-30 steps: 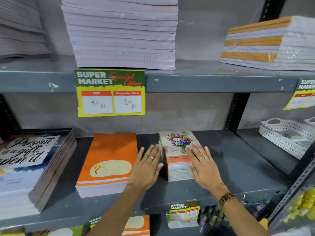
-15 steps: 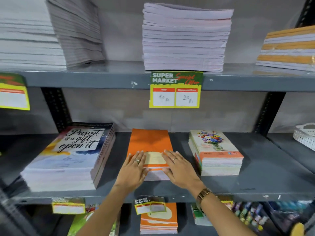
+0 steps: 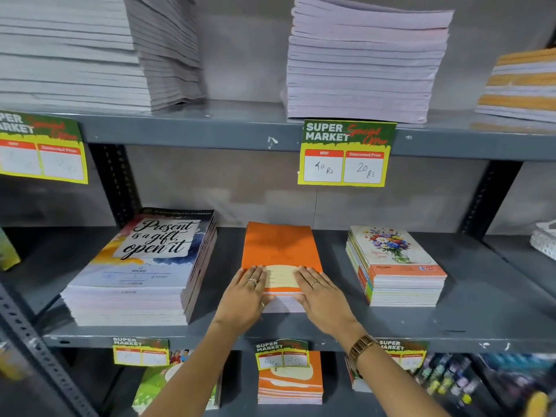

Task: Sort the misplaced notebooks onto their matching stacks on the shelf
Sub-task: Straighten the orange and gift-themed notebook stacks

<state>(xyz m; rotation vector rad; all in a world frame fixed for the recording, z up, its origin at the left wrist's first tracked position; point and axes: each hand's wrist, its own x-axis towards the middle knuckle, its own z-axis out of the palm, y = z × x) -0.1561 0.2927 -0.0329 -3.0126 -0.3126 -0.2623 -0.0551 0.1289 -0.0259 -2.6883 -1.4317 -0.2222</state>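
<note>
On the middle shelf [image 3: 481, 320] stands a stack of orange notebooks [image 3: 279, 248]. My left hand [image 3: 245, 296] lies flat on its front left corner and my right hand [image 3: 322, 293] lies flat on its front right corner, fingers straight, each with a ring. To the left is a taller stack of "Present is a gift, open it" notebooks [image 3: 144, 266]. To the right is a stack of flower-cover notebooks [image 3: 394, 266].
The upper shelf carries pale stacks [image 3: 361, 61] and an orange-striped stack [image 3: 520, 82]. A price tag [image 3: 343, 155] hangs from its edge. A white basket [image 3: 544, 242] sits far right. More orange notebooks [image 3: 288, 383] lie on the shelf below.
Both hands left the flower-cover stack and moved left onto the orange stack, where they now rest at its front corners. The view swung left with them.
</note>
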